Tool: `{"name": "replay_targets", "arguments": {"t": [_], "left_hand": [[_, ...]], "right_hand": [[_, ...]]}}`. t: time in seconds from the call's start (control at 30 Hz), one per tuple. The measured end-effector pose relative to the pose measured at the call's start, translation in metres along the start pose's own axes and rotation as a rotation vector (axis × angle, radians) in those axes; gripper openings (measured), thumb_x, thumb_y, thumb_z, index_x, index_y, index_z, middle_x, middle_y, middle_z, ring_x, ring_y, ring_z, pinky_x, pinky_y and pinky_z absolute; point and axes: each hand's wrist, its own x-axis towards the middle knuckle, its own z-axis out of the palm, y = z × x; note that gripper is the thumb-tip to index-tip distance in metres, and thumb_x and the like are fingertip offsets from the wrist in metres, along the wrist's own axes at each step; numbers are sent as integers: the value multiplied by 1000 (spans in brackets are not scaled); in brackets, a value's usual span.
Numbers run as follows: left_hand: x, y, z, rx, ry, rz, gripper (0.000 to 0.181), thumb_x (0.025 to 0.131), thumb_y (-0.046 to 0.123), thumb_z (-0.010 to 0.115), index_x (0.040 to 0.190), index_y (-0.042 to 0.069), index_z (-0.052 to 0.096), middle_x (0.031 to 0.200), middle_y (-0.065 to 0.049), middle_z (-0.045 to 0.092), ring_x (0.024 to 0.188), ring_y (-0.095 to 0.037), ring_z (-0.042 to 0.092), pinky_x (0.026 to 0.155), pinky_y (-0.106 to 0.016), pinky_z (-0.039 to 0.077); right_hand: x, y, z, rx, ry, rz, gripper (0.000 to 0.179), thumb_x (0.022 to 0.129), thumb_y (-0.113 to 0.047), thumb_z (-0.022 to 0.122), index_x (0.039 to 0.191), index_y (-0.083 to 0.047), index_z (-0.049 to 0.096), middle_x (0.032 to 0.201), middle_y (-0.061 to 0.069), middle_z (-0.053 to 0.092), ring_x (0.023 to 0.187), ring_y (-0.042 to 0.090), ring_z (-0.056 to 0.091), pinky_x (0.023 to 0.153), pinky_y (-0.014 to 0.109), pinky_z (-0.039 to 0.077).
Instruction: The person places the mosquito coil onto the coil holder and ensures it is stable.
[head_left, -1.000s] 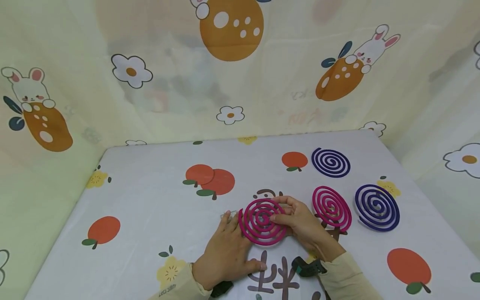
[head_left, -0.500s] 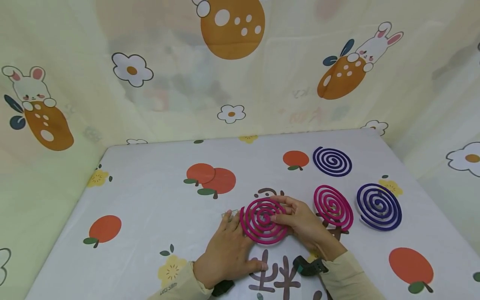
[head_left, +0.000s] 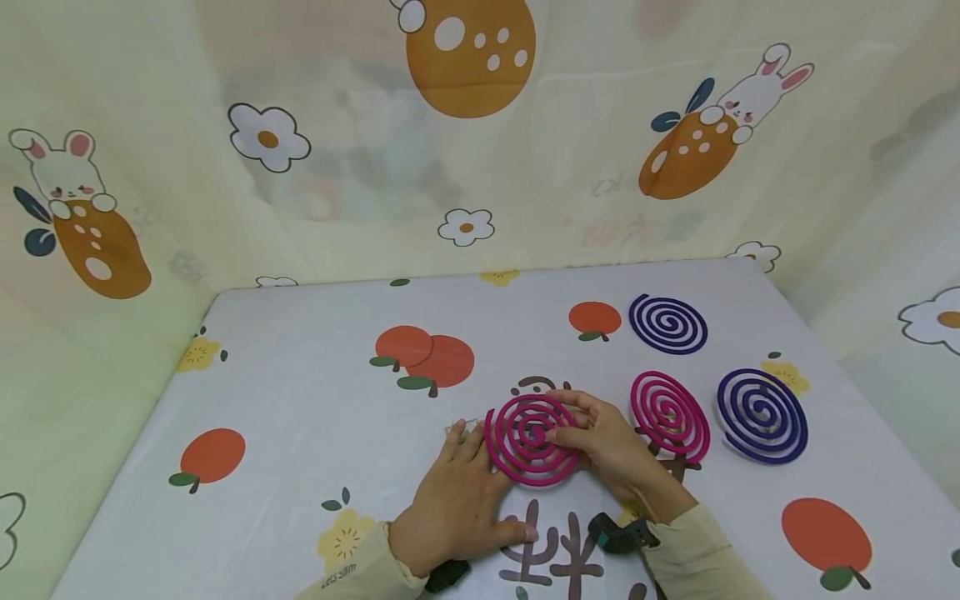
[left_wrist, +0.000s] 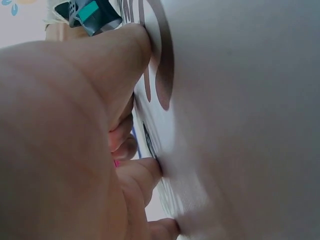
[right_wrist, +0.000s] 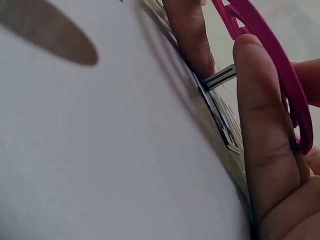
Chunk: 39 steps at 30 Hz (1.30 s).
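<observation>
My right hand [head_left: 611, 442] pinches a pink mosquito coil [head_left: 528, 479] between thumb and fingers, holding it raised above the table. Below the coil, in the right wrist view, a thin metal stand [right_wrist: 220, 120] lies on the tabletop with one prong bent upward. Its prong rises beside my fingers; whether it touches the coil cannot be made out. My left hand [head_left: 453, 508] rests palm down with fingers stretched out, and a fingertip [right_wrist: 192, 45] presses at the stand. From the head view, the coil and hands hide most of the stand.
A second pink coil [head_left: 670, 417] lies to the right of my right hand. Two dark blue coils lie nearby, one farther right [head_left: 762, 417] and one toward the back [head_left: 667, 325]. A printed white cloth [head_left: 300, 400] covers the table, and a patterned curtain [head_left: 360, 225] stands behind it.
</observation>
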Motion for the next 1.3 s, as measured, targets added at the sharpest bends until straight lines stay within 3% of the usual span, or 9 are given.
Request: {"name": "replay_targets", "arguments": {"t": [0.23, 0.87, 1.3], "left_hand": [[0, 0, 1, -4, -9, 3, 96, 88, 82, 53, 165, 28, 33, 170, -10, 30, 156, -35, 29, 127, -55, 16], [0, 1, 0, -5, -17, -1, 95, 89, 82, 52, 164, 28, 35, 170, -10, 31, 156, -35, 29, 127, -55, 17], [2, 2, 0, -19, -27, -13, 99, 88, 83, 52, 164, 22, 35, 171, -7, 28, 157, -34, 27, 127, -55, 16]], "right_hand": [[-1, 0, 0, 26, 3, 12, 63, 95, 2, 68, 152, 0, 42, 128, 14, 72, 106, 20, 74, 87, 37, 61], [1, 1, -2, 8, -49, -6, 61, 95, 2, 69, 148, 3, 40, 123, 16, 73, 105, 22, 74, 89, 37, 61], [2, 1, -2, -51, -64, -8, 61, 93, 0, 71, 146, 4, 40, 109, 14, 76, 93, 18, 74, 80, 31, 62]]}}
